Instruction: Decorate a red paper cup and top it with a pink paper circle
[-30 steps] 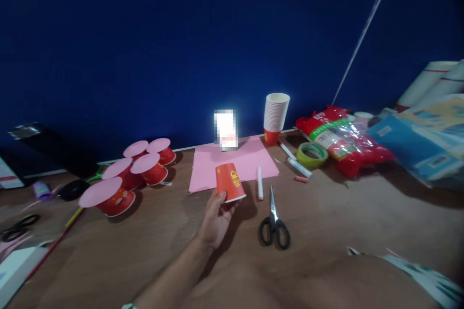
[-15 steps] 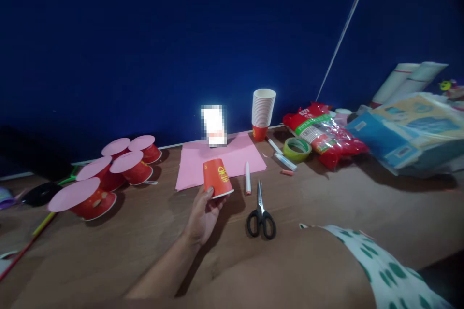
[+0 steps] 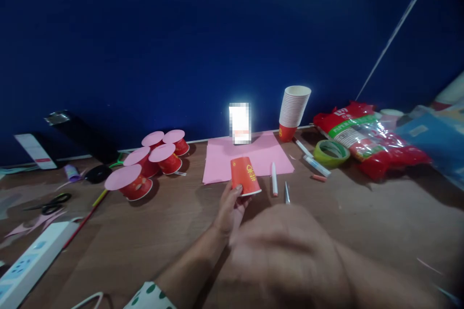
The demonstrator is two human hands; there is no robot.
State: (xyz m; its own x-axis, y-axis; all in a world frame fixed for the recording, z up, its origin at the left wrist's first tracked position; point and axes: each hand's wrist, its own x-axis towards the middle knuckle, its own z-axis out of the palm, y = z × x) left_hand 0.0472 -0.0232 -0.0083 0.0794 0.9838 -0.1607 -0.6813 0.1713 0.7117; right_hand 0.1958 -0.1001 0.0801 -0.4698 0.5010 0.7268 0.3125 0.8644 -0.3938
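Observation:
My left hand point(image 3: 230, 208) is wrapped round a red paper cup point(image 3: 244, 174) with yellow lettering, held upside down with its white rim low. Close to the camera, my right hand point(image 3: 286, 246) is smeared by motion, so its fingers cannot be read. It hides most of the scissors, whose blade point(image 3: 287, 191) pokes out above it. A white marker point(image 3: 274, 181) lies to the right of the cup. Behind the cup are pink paper sheets point(image 3: 268, 147). At the left, several upturned red cups point(image 3: 166, 164) carry round pink paper discs point(image 3: 123, 176) on top.
A glowing phone-like screen point(image 3: 239, 123) stands at the wall. To the right are stacked paper cups point(image 3: 293, 106), green tape point(image 3: 330, 153) and a red plastic cup pack point(image 3: 366, 140). On the left lie a power strip point(image 3: 34, 260) and another pair of scissors point(image 3: 50, 204).
My right hand and forearm have swung up into the middle of the view, covering the scissors' handles. The camera has turned left. My left hand still holds the cup.

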